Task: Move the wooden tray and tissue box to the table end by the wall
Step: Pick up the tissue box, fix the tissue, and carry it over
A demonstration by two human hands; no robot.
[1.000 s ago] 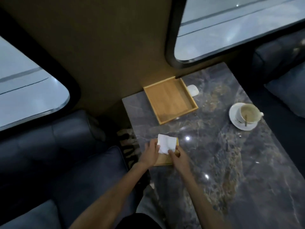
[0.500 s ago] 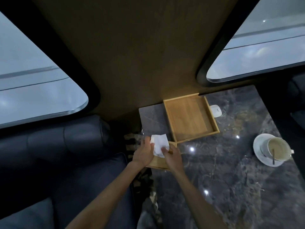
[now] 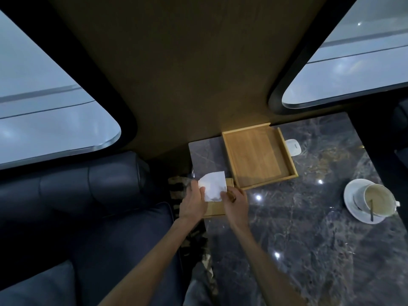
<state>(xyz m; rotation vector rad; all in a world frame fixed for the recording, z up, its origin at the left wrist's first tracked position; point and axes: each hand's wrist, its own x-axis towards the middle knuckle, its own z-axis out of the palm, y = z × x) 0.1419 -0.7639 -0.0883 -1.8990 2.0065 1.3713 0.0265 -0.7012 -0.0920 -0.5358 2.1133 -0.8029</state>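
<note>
The square wooden tray (image 3: pixel 258 157) lies empty on the dark marble table (image 3: pixel 309 228), its far edge against the brown wall. Just in front of its near left corner sits the wooden tissue box (image 3: pixel 215 209), with a white tissue (image 3: pixel 213 187) sticking up from its top. My left hand (image 3: pixel 192 202) grips the box's left side, fingers touching the tissue. My right hand (image 3: pixel 235 203) holds the box's right side. Most of the box is hidden under both hands and the tissue.
A white cup with a spoon on a saucer (image 3: pixel 371 200) stands at the table's right side. A small white device (image 3: pixel 293 146) lies right of the tray. A dark leather seat (image 3: pixel 88 206) runs along the table's left edge. Windows flank the wall.
Both hands have carried the tissue box up the table towards the wall, until it sits beside the tray's near left corner. The tray and cup have stayed put.
</note>
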